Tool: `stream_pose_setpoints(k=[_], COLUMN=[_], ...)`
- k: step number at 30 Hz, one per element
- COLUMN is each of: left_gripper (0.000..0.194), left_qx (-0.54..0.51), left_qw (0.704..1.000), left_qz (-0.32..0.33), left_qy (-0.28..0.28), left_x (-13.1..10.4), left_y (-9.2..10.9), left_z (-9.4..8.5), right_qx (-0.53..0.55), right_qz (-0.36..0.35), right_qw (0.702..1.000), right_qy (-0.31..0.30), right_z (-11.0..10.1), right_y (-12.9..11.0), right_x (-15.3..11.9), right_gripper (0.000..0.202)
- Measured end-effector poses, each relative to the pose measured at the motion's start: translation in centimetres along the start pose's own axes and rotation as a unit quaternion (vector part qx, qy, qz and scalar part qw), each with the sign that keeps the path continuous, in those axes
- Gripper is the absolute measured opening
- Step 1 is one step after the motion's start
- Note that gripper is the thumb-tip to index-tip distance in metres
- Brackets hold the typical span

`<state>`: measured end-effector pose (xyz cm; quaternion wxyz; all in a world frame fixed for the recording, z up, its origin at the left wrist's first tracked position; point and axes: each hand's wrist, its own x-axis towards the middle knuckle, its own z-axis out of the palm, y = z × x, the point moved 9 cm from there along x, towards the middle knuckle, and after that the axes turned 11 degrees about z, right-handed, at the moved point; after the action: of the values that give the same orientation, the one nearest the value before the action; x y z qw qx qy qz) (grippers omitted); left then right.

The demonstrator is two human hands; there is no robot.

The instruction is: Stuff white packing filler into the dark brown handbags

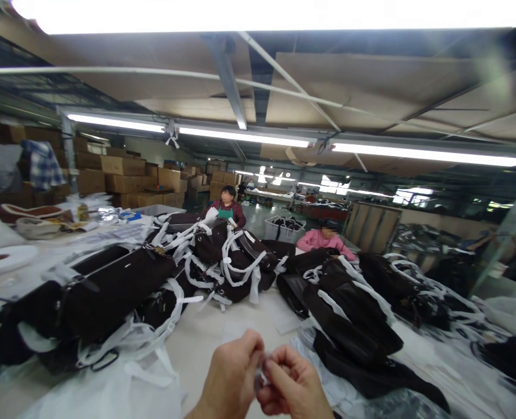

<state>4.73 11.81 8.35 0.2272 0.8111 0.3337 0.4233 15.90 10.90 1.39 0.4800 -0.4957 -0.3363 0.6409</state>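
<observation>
My left hand (235, 372) and my right hand (290, 381) meet at the bottom centre, above the pale table (200, 331). Fingers of both are pinched round a small whitish piece (264, 372), mostly hidden between them; its kind cannot be made out. Left of my hands lies a large black bag (113, 291) with white-wrapped straps. Another black bag (349, 308) with white-wrapped handles lies close on the right. A heap of similar black bags (214, 244) is beyond my hands.
Clear plastic and white wrapping (105, 390) cover the near left. A white tape roll (4, 260) lies at the far left. Two people sit across the table, one in pink (314, 240), one in dark red (239, 215). Cardboard boxes (124, 174) are stacked behind; lamps (240, 137) hang overhead.
</observation>
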Motion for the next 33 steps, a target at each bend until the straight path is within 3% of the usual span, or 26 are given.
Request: stream_pose_setpoints(k=[3, 6, 10, 13, 16, 24, 29, 33], left_gripper=[0.014, 0.018, 0.025, 0.022, 0.019, 0.019, 0.021, 0.026], left_qx=[-0.084, -0.107, -0.082, -0.053, -0.069, -0.150, -0.112, -0.025], left_qw=[0.995, 0.993, 0.994, 0.988, 0.979, 0.977, 0.989, 0.989], left_qz=[-0.043, -0.037, 0.028, 0.103, 0.127, 0.104, 0.063, 0.121], left_qy=[0.016, 0.033, 0.061, 0.100, 0.142, 0.109, 0.075, 0.076], left_x=[0.0, -0.1, -0.9, -1.8, -2.3, -2.0, -1.6, -0.9], left_y=[-0.9, -1.1, -0.8, -0.5, -1.1, -1.4, -1.1, -0.4], left_z=[-0.1, 0.1, 0.5, 0.1, -0.4, 0.3, -0.1, -0.3], right_qx=[-0.005, 0.003, 0.009, 0.022, 0.032, 0.065, -0.052, -0.256], right_qz=[-0.005, -0.025, -0.036, -0.033, -0.031, -0.054, -0.020, -0.114], right_qw=[1.000, 0.999, 0.998, 0.999, 0.999, 0.996, 0.998, 0.960], right_qy=[0.015, 0.036, 0.044, 0.016, -0.011, -0.027, -0.010, 0.015], right_z=[0.1, 0.1, 0.1, 0.5, 1.1, 1.7, 0.9, 1.1], right_y=[-0.3, -0.3, 0.7, 1.1, 0.5, -1.3, -1.4, -4.5], right_x=[0.1, 0.5, 1.5, 1.8, 1.2, 0.1, 0.9, 0.5], right_gripper=[0.060, 0.062, 0.064, 0.061, 0.058, 0.059, 0.072, 0.036])
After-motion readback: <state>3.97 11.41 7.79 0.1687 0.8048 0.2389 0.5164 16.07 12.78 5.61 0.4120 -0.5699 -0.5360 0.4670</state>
